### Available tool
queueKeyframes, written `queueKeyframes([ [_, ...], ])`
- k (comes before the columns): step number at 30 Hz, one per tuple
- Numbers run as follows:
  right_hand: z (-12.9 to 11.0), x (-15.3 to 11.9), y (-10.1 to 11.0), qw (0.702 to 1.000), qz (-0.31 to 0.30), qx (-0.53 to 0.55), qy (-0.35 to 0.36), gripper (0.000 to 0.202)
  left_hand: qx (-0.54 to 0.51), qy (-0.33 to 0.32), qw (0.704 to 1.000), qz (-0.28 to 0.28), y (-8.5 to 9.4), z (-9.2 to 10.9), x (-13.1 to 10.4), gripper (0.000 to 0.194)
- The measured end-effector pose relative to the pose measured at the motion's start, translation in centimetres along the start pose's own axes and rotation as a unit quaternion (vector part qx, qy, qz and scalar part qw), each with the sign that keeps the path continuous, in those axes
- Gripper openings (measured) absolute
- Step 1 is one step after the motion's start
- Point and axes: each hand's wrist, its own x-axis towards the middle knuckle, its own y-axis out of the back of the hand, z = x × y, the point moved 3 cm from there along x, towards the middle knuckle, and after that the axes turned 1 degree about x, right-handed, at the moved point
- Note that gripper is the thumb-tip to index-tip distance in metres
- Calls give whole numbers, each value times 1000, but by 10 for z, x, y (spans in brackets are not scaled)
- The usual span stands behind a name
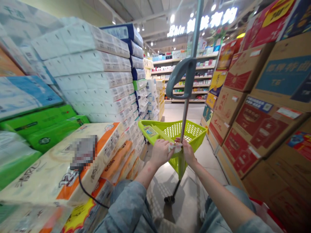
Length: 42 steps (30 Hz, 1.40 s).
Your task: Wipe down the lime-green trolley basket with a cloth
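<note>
My left hand (162,152) is closed on a crumpled white tissue (175,147) in front of the pole. Facing it, my right hand (188,152) has its fingers curled against the slim metal pole (186,118), close to the tissue's edge; its exact grip is partly hidden. Higher up, a grey loop-shaped handle (181,79) is fixed to this pole. Directly behind both hands sits a lime-green shopping basket (198,131) with perforated sides. Below the basket, a dark rod ends in a black foot or wheel (169,199) on the floor.
Tissue packs (111,74) are piled high at left. A pixelated device (85,152) with a black cable lies on a cream-and-orange pack (48,174). Stacked cartons (247,129) line the right side. Shelves (160,68) stand beyond the tiled aisle (179,111).
</note>
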Motion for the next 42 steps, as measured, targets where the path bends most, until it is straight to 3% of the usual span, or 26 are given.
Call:
queueKeyframes([
  [5,3,0,8,999,33,1,-16,47,-96,-57,992,60,-3,9,-18,34],
  [7,7,1,13,999,35,-17,-9,48,-99,-85,990,55,-4,7,-30,41],
  [11,16,3,16,999,30,-18,0,48,-46,-102,994,12,-4,-16,-57,50],
  [15,23,5,13,999,46,-19,0,49,-6,-39,999,0,1,-44,-68,56],
  [18,27,6,11,998,58,-25,-5,50,-32,-22,999,21,6,-44,-60,56],
  [25,27,3,19,997,73,14,-10,50,-118,-101,987,27,2,-14,-30,41],
  [31,24,3,28,996,67,52,-25,49,-80,-132,988,23,-3,-33,-19,39],
  [36,27,8,25,998,59,29,-15,47,-67,-38,994,73,-4,-43,-12,36],
  [39,27,11,21,998,52,-27,0,40,-66,25,993,98,-6,-38,-12,31],
  [42,21,10,19,994,62,-86,37,33,-66,39,992,97,-9,-30,-13,27],
])
